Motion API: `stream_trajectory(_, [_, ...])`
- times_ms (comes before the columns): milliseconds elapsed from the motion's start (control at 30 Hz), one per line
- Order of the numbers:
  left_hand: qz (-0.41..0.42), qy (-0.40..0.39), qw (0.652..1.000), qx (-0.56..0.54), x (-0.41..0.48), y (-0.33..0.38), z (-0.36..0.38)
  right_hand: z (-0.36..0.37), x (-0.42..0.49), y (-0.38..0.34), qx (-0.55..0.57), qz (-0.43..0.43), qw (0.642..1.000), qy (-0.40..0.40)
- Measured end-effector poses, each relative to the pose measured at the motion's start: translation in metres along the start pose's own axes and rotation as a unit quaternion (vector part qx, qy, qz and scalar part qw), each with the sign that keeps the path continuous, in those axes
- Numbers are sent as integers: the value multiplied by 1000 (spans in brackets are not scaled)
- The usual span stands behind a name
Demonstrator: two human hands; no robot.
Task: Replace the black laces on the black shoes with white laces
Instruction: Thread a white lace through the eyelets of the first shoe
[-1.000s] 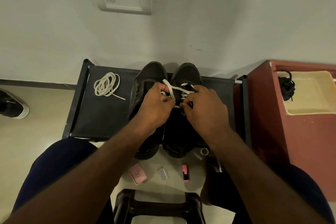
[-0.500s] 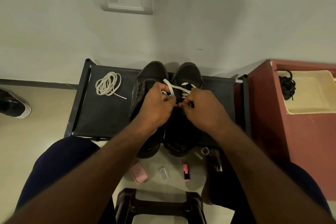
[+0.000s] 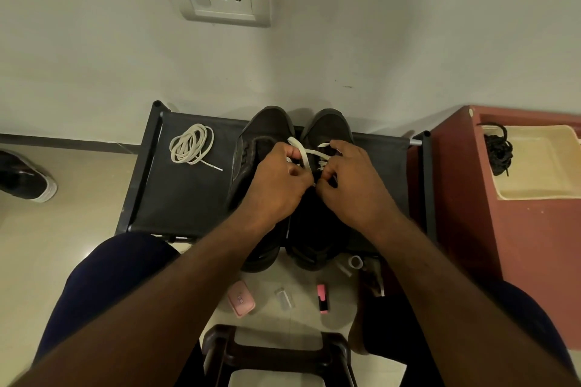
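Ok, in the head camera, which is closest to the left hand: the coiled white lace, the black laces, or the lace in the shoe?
1. Lace in the shoe, gripped by the left hand.
2. Coiled white lace, left on the rack.
3. Black laces, far right in the tray.

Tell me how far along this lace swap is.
Done: black laces lie in the tray. In hand: the left grip and right grip pinch a white lace partly threaded through the right shoe. Left: the left shoe shows no white lace; a coiled lace waits on the rack.
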State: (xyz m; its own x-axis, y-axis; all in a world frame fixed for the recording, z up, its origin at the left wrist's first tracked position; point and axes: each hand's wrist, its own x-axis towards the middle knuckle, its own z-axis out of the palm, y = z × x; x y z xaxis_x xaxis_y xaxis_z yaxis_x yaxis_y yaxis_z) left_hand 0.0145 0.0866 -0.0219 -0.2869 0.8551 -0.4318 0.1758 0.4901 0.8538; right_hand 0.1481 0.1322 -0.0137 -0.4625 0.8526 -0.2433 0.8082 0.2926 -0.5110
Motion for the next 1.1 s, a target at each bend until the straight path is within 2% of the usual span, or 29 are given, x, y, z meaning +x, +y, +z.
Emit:
stream_trajectory(133, [25, 2, 1000, 12, -3, 0, 2, -17, -8, 6, 17, -13, 999, 39])
stream_trajectory(200, [53, -4, 998, 34, -5, 0, 1, -32, -16, 5, 124, 8, 990, 61])
stream_trajectory(233, [66, -11, 996, 54, -6, 0, 0, -40, -20, 3, 217, 27, 973, 68])
stream_trajectory(300, [79, -22, 993, 88, -7, -1, 0, -59, -29, 0, 423, 37, 904, 55])
stream_trajectory(367, [81, -19, 992, 99, -7, -2, 1, -79, -40, -3, 587, -28, 809, -12])
stream_trajectory(433, [90, -10, 990, 107, -7, -2, 2, -97, -52, -10, 687, -89, 716, -82])
stream_trajectory(467, [97, -9, 988, 117, -7, -2, 2, -105, -57, -14, 705, -93, 697, -94])
stream_trajectory(500, [102, -10, 986, 129, -7, -2, 2, -109, -60, -16, 697, -75, 709, -80])
stream_trajectory(533, [107, -12, 984, 141, -8, -2, 2, -113, -62, -19, 656, -42, 752, -51])
stream_trajectory(567, [111, -14, 982, 152, -8, -2, 2, -112, -62, -17, 570, -4, 821, -18])
stream_trajectory(600, [114, -17, 980, 164, -8, -3, 3, -109, -60, -14, 438, 33, 899, 12])
stream_trajectory(633, [116, -19, 977, 178, -8, -5, 3, -104, -57, -8, 270, 57, 961, 31])
stream_trajectory(667, [120, -22, 973, 196, -9, -6, 4, -96, -54, 0, 112, 67, 991, 18])
stream_trajectory(700, [127, -22, 968, 217, -10, -6, 5, -89, -52, 7, -6, 76, 997, -21])
stream_trajectory(767, [146, -19, 955, 259, -10, -7, 7, -72, -50, 18, -109, 89, 979, -148])
stream_trajectory(833, [159, -14, 944, 288, -9, -9, 9, -63, -52, 20, -131, 81, 958, -243])
stream_trajectory(867, [163, -10, 939, 302, -9, -9, 10, -67, -55, 18, -101, 67, 958, -261])
stream_trajectory(900, [166, -4, 935, 314, -8, -10, 12, -73, -58, 16, -30, 48, 966, -254])
stream_trajectory(967, [168, 6, 930, 327, -7, -11, 14, -90, -66, 11, 205, 5, 967, -153])
stream_trajectory(1033, [168, 11, 928, 333, -8, -11, 17, -101, -70, 10, 428, -28, 902, -39])
stream_trajectory(1100, [168, 14, 922, 348, -9, -11, 20, -93, -68, 10, 531, -32, 847, 24])
